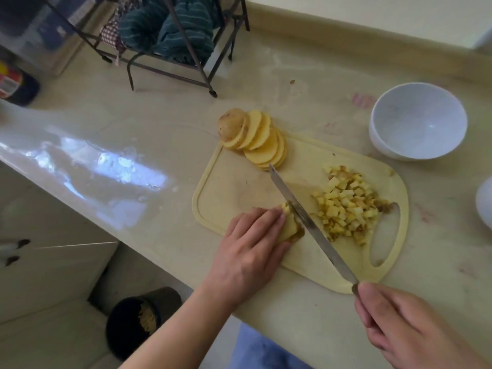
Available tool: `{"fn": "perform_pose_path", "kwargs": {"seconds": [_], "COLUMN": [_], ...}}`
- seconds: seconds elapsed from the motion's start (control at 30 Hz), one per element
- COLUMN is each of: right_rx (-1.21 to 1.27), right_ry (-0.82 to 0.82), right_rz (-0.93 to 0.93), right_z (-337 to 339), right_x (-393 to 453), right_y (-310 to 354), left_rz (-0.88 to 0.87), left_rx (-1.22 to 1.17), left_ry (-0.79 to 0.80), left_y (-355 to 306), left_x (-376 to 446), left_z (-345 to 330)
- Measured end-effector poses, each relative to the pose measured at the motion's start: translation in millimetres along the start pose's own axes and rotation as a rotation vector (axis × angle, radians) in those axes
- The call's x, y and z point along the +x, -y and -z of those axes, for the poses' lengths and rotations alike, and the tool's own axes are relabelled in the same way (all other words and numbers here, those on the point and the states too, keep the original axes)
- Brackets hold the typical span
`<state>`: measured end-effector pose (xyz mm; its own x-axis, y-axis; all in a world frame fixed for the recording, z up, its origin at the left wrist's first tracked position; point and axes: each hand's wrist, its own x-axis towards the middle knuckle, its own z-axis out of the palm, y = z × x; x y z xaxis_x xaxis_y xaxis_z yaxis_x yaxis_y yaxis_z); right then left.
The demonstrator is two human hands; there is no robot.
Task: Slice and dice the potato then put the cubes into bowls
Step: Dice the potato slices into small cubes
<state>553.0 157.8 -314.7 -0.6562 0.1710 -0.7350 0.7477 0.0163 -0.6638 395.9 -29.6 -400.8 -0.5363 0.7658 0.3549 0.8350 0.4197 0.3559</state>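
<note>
A pale yellow cutting board lies on the counter. At its far end a row of round potato slices leans against the skin-on end piece. A pile of small potato cubes sits on the board's right side. My left hand presses down on a stack of potato strips at the board's near edge, fingers fairly straight. My right hand grips the handle of a long knife, whose blade lies across the strips just right of my left fingertips.
A white bowl stands on the counter right of the board; part of a second white bowl shows at the right edge. A metal rack with cloths stands at the back. Below the counter edge sits a dark bin.
</note>
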Motion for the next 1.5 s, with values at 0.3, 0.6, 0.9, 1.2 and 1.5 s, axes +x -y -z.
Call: {"fn": "perform_pose_path", "kwargs": {"seconds": [0.3,0.6,0.9,1.2,1.5], "right_rx": [0.008,-0.008,0.014,0.037,0.052], "right_ry": [0.014,0.044,0.065,0.085,0.072], "right_rz": [0.001,-0.015,-0.044,-0.022,-0.019], "right_z": [1.3,1.0,0.5,1.5,2.2], "right_x": [0.0,-1.8,-1.9,0.0,2.1], "right_y": [-3.5,-2.2,-2.0,-1.8,-3.1], "left_rz": [0.199,0.227,0.462,0.382,0.410], "left_rx": [-0.103,0.195,0.061,-0.093,-0.108], "left_ry": [-0.104,0.305,0.410,0.162,0.055], "left_y": [-9.8,-30.6,-40.0,-39.3,-7.1], "left_x": [22.4,56.1,67.2,47.4,54.1], "left_z": [7.4,29.8,36.6,26.5,23.5]}}
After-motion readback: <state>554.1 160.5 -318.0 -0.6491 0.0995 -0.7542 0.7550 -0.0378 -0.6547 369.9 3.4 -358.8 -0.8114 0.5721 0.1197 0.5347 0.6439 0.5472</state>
